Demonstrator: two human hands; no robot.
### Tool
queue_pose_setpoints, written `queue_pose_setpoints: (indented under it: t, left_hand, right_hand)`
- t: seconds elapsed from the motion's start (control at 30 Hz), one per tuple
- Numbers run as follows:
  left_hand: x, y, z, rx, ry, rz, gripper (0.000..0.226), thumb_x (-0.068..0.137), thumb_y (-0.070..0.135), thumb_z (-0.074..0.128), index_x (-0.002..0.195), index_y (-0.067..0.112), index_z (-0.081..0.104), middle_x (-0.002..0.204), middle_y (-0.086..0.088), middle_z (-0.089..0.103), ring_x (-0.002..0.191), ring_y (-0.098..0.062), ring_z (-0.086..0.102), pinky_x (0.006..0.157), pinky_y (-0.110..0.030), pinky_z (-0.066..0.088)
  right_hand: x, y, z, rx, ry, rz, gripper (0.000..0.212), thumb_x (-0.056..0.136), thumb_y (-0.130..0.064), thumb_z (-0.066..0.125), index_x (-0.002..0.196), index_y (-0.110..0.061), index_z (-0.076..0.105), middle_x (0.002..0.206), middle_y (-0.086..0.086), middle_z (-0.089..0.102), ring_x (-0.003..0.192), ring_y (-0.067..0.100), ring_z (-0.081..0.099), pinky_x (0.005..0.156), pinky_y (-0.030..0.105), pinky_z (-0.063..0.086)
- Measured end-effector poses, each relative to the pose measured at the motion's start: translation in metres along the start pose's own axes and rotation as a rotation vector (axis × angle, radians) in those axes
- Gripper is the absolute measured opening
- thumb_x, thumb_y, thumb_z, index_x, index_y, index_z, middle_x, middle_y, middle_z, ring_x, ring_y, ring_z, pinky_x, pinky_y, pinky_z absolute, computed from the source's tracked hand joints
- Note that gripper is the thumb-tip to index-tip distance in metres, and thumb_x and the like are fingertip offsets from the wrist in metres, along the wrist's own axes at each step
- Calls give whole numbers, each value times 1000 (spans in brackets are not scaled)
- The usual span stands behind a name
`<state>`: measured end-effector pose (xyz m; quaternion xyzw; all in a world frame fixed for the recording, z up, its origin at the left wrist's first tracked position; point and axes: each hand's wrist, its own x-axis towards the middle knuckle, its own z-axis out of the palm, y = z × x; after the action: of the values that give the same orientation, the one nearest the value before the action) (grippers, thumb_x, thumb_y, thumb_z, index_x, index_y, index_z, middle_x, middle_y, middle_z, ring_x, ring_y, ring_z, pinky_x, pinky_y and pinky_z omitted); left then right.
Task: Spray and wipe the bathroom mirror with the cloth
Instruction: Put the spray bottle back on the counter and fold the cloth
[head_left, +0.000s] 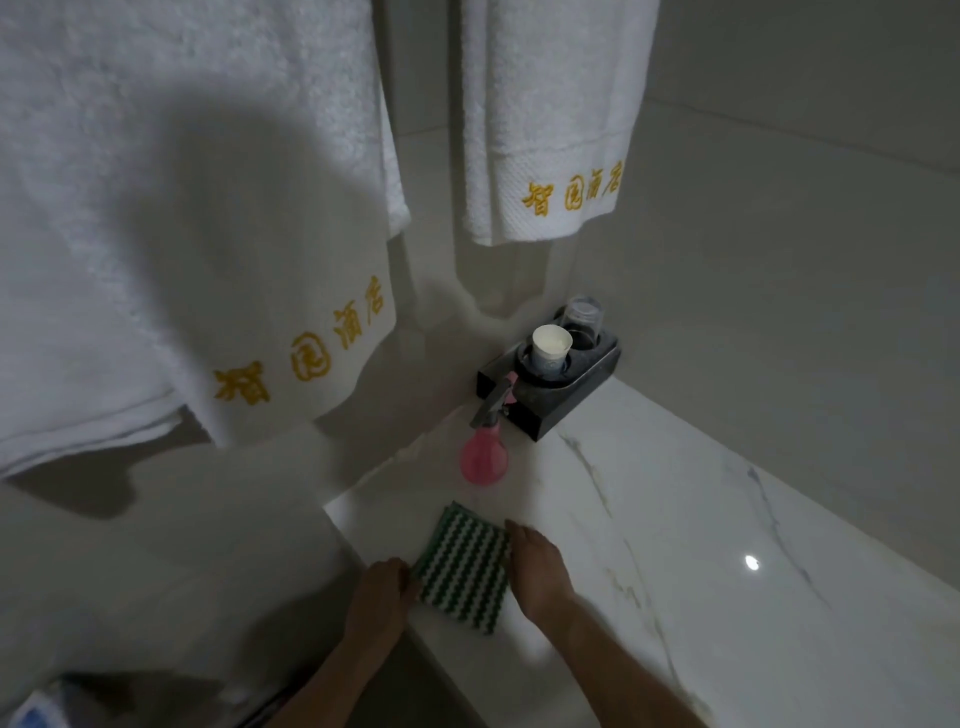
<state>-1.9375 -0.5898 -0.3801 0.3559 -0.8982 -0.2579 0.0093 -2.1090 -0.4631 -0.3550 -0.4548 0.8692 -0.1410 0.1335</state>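
Item one, my left hand: it sits at the left edge of the cloth, fingers curled at the hem where the cloth meets the table's front corner. I read this as a pinch on the edge, though the fingertips themselves are blurred. The forearm comes up from the lower frame, angled right.

Item two, my right hand: fingers fairly straight and together, lying along the cloth's right edge and touching it, palm down on the table. The forearm runs back toward the lower right.

Item three, the cloth: a rectangular, ribbed pad in green and white zigzag stripes, lying flat near the table's left front corner, between both hands.

Item four, the spray bottle: pink translucent body, rounded, with a grey trigger head and a pink nozzle tip. It stands just behind the cloth, apart from it, and close against the front of the holder.

Item five, the table: glossy white marble-look surface with grey veining and one bright reflected light spot.

Item six, black cup holder: a rectangular block in the back corner, carrying a white paper cup and a clear glass tumbler.

Item seven, two white terry towels, left and right, hanging above, each embroidered in yellow characters.
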Motion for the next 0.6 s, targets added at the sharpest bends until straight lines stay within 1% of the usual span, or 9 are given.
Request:
queue_pose_setpoints:
  t: [0.03,0.07,0.17,0.23,0.3,0.4,0.47,0.53,0.6]
  left_hand:
    - [1,1,1,-17,-3,-25,10,96,32,48,87,31,47,95,2,52,93,-15,52,77,-22,36]
    - [2,2,0,-3,-27,-56,21,96,32,48,78,35,39,91,5,46,89,-12,48,74,-21,34]
    - [5,1,0,-17,-34,-127,35,95,31,51,70,38,26,81,12,37,85,-12,44,73,-20,32]
    - [6,0,0,-26,-49,-121,35,94,30,52,70,37,27,78,12,34,86,-14,46,77,-22,35]
    - [8,-1,0,-33,-58,-116,24,96,27,49,77,33,36,84,9,37,93,-17,51,82,-23,37]
    - [16,-1,-2,-18,-22,-63,9,98,25,44,90,24,42,90,4,39,90,-15,49,73,-21,32]
    - [26,-1,-7,-15,2,-56,10,98,23,44,88,24,43,90,3,39,85,-12,44,70,-20,28]
    - [39,1,-11,-10,6,-57,17,97,22,45,81,27,41,90,2,43,83,-13,45,71,-21,31]
    - [47,3,-13,2,-5,-53,15,96,21,46,82,25,43,91,0,45,85,-15,47,73,-22,33]
  right_hand:
    - [0,-1,0,-42,-21,15,48,92,-8,44,140,-5,41,131,12,53,121,27,51,99,28,38]
    - [1,0,4,-63,-14,36,46,95,-10,40,141,-10,39,133,9,50,123,25,47,98,27,34]
    - [5,1,5,-78,-4,86,36,93,-10,41,129,-12,48,125,8,51,115,26,48,90,28,35]
    - [6,1,6,-69,-26,124,31,92,-8,41,121,-8,53,124,11,50,114,28,48,88,29,36]
    - [7,0,7,-53,-46,166,30,92,-5,40,119,-7,53,124,12,49,115,28,46,88,29,36]
    - [5,1,7,-52,-38,211,33,91,-1,42,123,-7,50,127,10,49,116,25,46,93,28,36]
    - [4,5,6,-61,-53,237,35,93,-3,43,128,-8,47,131,9,47,120,23,45,97,28,36]
    - [3,8,1,-75,-80,256,38,95,-5,40,133,-7,44,137,11,45,125,24,43,101,28,34]
    - [2,9,-4,-85,-97,253,42,96,-5,38,138,-6,42,142,14,41,129,26,40,104,30,32]
